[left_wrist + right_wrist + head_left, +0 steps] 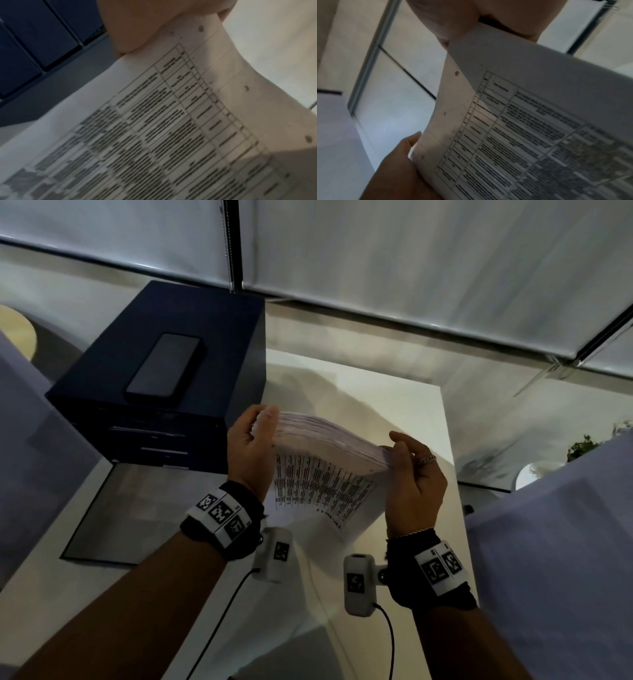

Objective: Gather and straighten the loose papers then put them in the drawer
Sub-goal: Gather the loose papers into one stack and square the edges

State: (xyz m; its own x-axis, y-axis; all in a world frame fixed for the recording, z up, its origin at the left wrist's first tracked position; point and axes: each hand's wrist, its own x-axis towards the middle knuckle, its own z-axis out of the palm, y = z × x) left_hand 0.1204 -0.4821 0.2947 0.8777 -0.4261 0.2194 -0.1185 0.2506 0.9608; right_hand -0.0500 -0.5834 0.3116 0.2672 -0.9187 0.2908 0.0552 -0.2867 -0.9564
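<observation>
Left hand and right hand each clamped an end of the papers, held above the table; sheets looked uneven, probably could fan out and slip before reaching the drawer unit.

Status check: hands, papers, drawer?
Left hand and right hand grip opposite ends of the paper stack, held above the table. Drawer unit drawers shut, phone on top. Nothing blocking.

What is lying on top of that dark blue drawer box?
A dark phone lies flat, screen up, on the drawer box. Nothing else shows on its top. Its drawers look closed, so what is inside them cannot be seen.
</observation>
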